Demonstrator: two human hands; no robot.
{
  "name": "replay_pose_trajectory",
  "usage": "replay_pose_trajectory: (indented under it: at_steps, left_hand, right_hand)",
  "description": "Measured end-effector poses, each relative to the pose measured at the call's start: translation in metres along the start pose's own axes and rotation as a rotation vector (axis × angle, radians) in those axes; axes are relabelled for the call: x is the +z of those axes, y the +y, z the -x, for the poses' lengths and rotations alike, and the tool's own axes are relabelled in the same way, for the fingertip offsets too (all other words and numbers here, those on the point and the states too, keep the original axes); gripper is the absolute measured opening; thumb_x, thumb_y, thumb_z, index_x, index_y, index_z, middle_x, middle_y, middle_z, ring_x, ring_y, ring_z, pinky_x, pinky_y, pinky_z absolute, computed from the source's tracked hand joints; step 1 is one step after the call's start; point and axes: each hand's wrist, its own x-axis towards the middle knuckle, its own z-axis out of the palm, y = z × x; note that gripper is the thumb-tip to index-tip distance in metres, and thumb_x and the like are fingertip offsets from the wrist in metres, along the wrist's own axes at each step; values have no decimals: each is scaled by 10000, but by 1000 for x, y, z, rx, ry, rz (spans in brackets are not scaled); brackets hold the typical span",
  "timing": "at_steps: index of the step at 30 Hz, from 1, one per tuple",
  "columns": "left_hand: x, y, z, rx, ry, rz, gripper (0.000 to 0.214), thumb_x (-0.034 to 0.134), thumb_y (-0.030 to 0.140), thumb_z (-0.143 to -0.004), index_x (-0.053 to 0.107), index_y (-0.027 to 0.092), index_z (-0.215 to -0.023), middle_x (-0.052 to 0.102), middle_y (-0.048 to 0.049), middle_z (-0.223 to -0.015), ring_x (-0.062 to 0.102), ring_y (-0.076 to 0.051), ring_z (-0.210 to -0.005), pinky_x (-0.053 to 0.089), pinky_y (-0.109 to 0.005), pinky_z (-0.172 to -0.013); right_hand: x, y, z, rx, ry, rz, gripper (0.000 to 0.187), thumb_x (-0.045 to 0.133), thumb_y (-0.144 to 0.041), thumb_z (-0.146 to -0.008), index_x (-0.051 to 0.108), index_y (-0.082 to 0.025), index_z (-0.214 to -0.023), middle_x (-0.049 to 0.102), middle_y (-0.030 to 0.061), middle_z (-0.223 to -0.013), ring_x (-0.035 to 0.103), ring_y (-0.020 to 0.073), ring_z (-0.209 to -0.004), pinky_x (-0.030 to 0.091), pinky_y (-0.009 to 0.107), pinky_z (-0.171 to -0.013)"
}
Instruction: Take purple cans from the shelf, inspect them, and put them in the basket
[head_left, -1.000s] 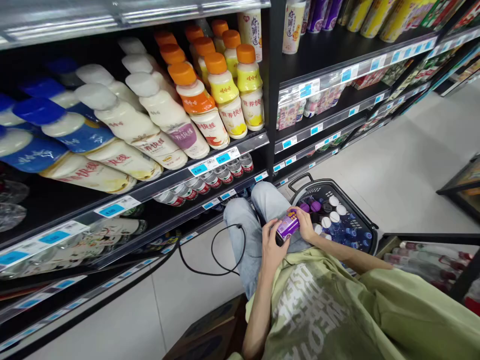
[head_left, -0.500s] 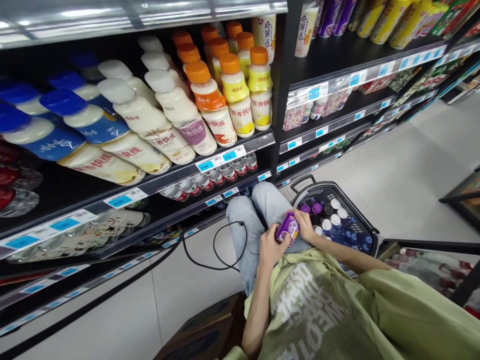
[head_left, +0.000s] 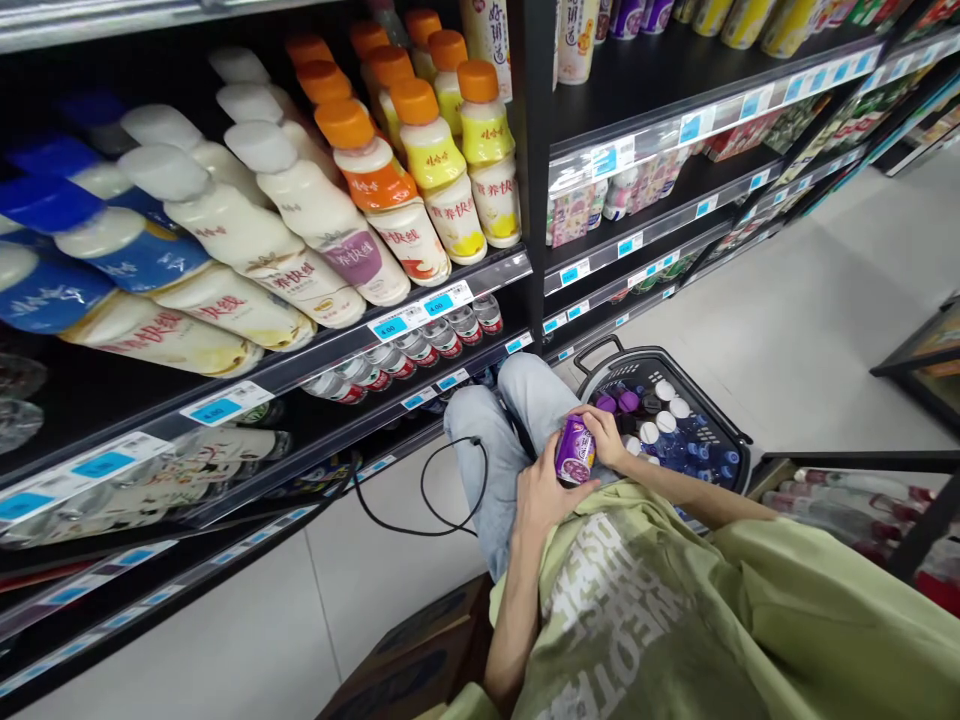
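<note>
Over my lap, both hands are closed around a purple can (head_left: 576,450) with white lettering and a picture on its label. My left hand (head_left: 541,492) wraps its left side and lower end, with the thumb lying along the bottom. My right hand (head_left: 603,437) grips the upper right side, fingers over the top edge. The label faces up towards me. Just right of my knees stands a dark shopping basket (head_left: 679,357) holding several bottles with white, purple and blue caps.
Shelves on the left carry milk-drink bottles (head_left: 439,175) with orange, white and blue caps, and small water bottles (head_left: 420,348) below. A black cable (head_left: 422,480) loops beside my left leg. A cardboard box (head_left: 420,655) is at bottom left, and a rack of bottles (head_left: 840,505) at right.
The can has turned in my hands, so its label picture shows more fully. My left fingers have shifted around its lower end. The view has swung slightly, moving the shelves left.
</note>
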Motion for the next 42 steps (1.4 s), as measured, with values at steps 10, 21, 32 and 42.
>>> replay_pose_trajectory:
  at_steps: [10,21,32,42]
  left_hand:
    - [0,0,-1,-49,-64,-29,943,825,526,-790,431,243,-1598,818,-115,-1130,792,-346,-1001,593,-376,-843]
    - [-2,-3,-1,-21,-92,70,957,825,543,-803,408,233,-1607,813,-121,-1137,788,-360,-1020,585,-377,-809]
    - [0,-5,-2,-29,-89,72,1000,851,584,-772,422,221,-1598,806,-138,-1161,781,-374,-1033,587,-395,-818]
    - [-1,-5,-3,-28,-94,103,1014,851,607,-764,422,209,-1592,808,-141,-1154,780,-358,-1063,600,-389,-854]
  right_hand:
    - [0,0,-3,19,0,-51,595,567,-742,-955,775,-189,-890,770,79,-868,698,247,-776,534,351,-724]
    - [-1,0,-3,24,-4,-3,622,523,-753,-970,767,-186,-900,773,87,-877,702,252,-774,548,362,-726]
    - [-1,0,-3,29,0,-4,621,521,-753,-969,770,-187,-914,782,86,-883,707,254,-777,545,366,-734]
    - [-1,0,-3,33,5,2,629,514,-757,-964,768,-186,-893,762,84,-857,689,247,-755,533,353,-697]
